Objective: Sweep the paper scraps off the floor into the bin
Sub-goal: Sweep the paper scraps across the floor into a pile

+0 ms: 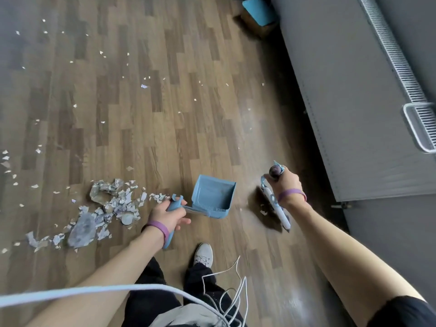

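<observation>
Sweeping half done: left hand [168,214] grips an empty-looking dustpan [213,197], right hand [286,185] the broom [279,210]; paper scraps [113,204] lie heaped but uncollected on the floor [165,114].

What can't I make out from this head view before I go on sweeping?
Head view only.
bin: cut off by the top edge; opening unseen.
broom head: blurred and dark; floor contact unclear.
paper scraps: run past the left edge; extent unknown.
</observation>
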The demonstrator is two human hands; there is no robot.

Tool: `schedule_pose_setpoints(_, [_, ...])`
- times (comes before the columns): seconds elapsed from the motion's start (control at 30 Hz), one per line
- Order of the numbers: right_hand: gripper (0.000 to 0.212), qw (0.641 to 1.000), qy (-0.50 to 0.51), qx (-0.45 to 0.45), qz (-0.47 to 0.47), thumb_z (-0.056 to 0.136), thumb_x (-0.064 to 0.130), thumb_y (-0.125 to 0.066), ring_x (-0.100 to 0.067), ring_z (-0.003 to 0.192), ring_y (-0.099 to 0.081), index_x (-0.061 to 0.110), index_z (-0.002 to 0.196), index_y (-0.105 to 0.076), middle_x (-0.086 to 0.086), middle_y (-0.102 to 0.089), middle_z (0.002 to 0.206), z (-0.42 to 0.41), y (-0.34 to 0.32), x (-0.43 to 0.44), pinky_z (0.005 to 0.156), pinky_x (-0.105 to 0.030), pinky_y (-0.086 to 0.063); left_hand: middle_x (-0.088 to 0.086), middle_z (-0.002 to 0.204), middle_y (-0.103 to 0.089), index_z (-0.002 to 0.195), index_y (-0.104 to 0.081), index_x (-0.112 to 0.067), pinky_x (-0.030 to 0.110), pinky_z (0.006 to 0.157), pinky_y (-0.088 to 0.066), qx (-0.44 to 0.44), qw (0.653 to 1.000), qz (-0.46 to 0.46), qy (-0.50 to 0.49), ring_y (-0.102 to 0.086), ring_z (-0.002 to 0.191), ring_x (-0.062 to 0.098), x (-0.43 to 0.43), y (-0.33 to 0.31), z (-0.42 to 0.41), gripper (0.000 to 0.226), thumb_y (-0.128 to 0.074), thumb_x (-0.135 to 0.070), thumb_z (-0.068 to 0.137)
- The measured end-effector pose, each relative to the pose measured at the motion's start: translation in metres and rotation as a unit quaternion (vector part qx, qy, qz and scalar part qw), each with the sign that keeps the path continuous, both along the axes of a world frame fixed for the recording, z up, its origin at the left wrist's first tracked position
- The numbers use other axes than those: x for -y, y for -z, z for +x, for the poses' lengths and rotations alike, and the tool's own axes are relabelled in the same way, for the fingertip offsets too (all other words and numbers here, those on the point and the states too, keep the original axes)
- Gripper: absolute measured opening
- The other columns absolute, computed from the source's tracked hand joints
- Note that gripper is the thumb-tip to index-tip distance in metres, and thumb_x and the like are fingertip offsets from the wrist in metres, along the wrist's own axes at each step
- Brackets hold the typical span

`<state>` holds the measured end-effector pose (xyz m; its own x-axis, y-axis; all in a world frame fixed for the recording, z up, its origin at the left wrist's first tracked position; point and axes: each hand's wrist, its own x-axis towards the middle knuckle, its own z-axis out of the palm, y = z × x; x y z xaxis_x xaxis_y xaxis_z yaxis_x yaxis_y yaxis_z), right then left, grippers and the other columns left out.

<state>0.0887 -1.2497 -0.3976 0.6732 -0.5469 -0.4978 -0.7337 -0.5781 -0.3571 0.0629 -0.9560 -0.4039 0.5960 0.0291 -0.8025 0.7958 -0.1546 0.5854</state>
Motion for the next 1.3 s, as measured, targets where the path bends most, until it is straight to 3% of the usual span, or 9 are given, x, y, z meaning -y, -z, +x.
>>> schedule_pose_setpoints(0.2, [0.021, 0.998, -0.050, -0.030, 0.035, 0.082, 0.042, -0.057, -0.034, 0.079, -0.060, 0.022, 0.079, -0.054, -0.006, -0.062, 0.079, 0.011, 0.018, -0.064, 0.070, -0.031, -0.047, -0.005, 0.088, -0.065, 0.093, -0.064, -0.017, 0.022, 0.053, -0.041, -0.009, 1.000, 0.011, -0.015, -0.067, 0.052, 0.007, -0.039, 0.004, 0.009, 0.024, -0.051, 0.001, 0.085])
schedule_pose_setpoints(0.33, [0.026, 0.989, -0.134, -0.037, 0.047, 0.081, 0.045, -0.053, -0.033, 0.085, -0.063, 0.025, 0.096, -0.061, -0.007, -0.068, 0.087, 0.028, 0.030, -0.143, 0.076, -0.033, -0.053, -0.002, 0.086, -0.065, 0.090, -0.063, -0.019, 0.019, 0.049, -0.042, -0.006, 1.000, 0.019, -0.021, -0.068, 0.054, 0.009, -0.089, 0.009, 0.018, 0.025, -0.050, 0.003, 0.085])
schedule_pose_setpoints(0.43, [0.033, 0.984, -0.160, -0.042, 0.070, 0.080, 0.046, -0.055, -0.032, 0.094, -0.064, 0.029, 0.107, -0.063, -0.007, -0.069, 0.098, 0.045, 0.031, -0.216, 0.075, -0.028, -0.048, 0.001, 0.082, -0.064, 0.092, -0.063, -0.017, 0.013, 0.040, -0.039, 0.008, 0.999, 0.031, -0.033, -0.066, 0.050, 0.006, -0.136, 0.008, 0.025, 0.026, -0.051, 0.005, 0.085])
schedule_pose_setpoints(0.57, [0.031, 0.975, -0.205, -0.006, 0.083, 0.085, 0.038, -0.056, -0.036, 0.102, -0.060, 0.022, 0.110, -0.062, -0.012, -0.068, 0.106, 0.071, 0.022, -0.317, 0.079, -0.032, -0.045, 0.003, 0.079, -0.064, 0.092, -0.063, -0.014, 0.014, 0.037, -0.036, 0.022, 0.997, 0.041, -0.066, -0.066, 0.047, 0.007, -0.203, 0.001, 0.038, 0.025, -0.051, 0.007, 0.086])
schedule_pose_setpoints(0.77, [0.052, 0.962, -0.226, 0.073, 0.135, 0.075, 0.053, -0.030, -0.040, 0.091, -0.059, 0.018, 0.100, -0.059, -0.017, -0.068, 0.093, 0.106, -0.012, -0.421, 0.068, -0.031, -0.036, 0.010, 0.078, -0.063, 0.096, -0.061, -0.011, 0.012, 0.037, -0.038, 0.037, 0.992, 0.045, -0.113, -0.064, 0.043, 0.007, -0.278, -0.013, 0.053, 0.025, -0.051, 0.011, 0.086])
schedule_pose_setpoints(0.87, [0.045, 0.961, -0.219, 0.078, 0.150, 0.079, 0.049, -0.040, -0.040, 0.092, -0.059, 0.021, 0.108, -0.059, -0.018, -0.067, 0.097, 0.121, -0.025, -0.437, 0.072, -0.030, -0.038, 0.010, 0.077, -0.065, 0.092, -0.063, -0.013, 0.020, 0.047, -0.044, 0.042, 0.988, 0.049, -0.139, -0.065, 0.044, 0.007, -0.299, -0.017, 0.055, 0.026, -0.054, 0.010, 0.085])
schedule_pose_setpoints(1.0, [0.027, 0.967, -0.190, 0.077, 0.152, 0.088, 0.032, -0.048, -0.042, 0.093, -0.059, 0.017, 0.108, -0.057, -0.019, -0.066, 0.099, 0.131, -0.035, -0.426, 0.070, -0.029, -0.037, 0.009, 0.077, -0.063, 0.091, -0.063, -0.014, 0.030, 0.061, -0.041, 0.040, 0.984, 0.040, -0.167, -0.063, 0.041, 0.007, -0.308, -0.019, 0.062, 0.028, -0.053, 0.011, 0.085])
schedule_pose_setpoints(1.17, [0.006, 0.978, -0.101, 0.112, 0.145, 0.080, 0.025, -0.058, -0.037, 0.089, -0.059, 0.021, 0.084, -0.055, -0.013, -0.067, 0.094, 0.139, -0.055, -0.373, 0.070, -0.028, -0.041, 0.008, 0.075, -0.061, 0.102, -0.060, -0.008, 0.013, 0.036, -0.039, 0.059, 0.984, 0.030, -0.164, -0.061, 0.038, 0.008, -0.283, -0.030, 0.082, 0.028, -0.050, 0.012, 0.085])
schedule_pose_setpoints(1.3, [0.013, 0.979, -0.021, 0.152, 0.135, 0.076, 0.027, -0.059, -0.032, 0.077, -0.059, 0.018, 0.072, -0.050, -0.006, -0.062, 0.079, 0.143, -0.065, -0.313, 0.069, -0.034, -0.047, 0.010, 0.077, -0.064, 0.102, -0.059, -0.007, 0.011, 0.031, -0.032, 0.067, 0.989, 0.017, -0.128, -0.061, 0.037, 0.009, -0.239, -0.045, 0.105, 0.026, -0.051, 0.011, 0.086])
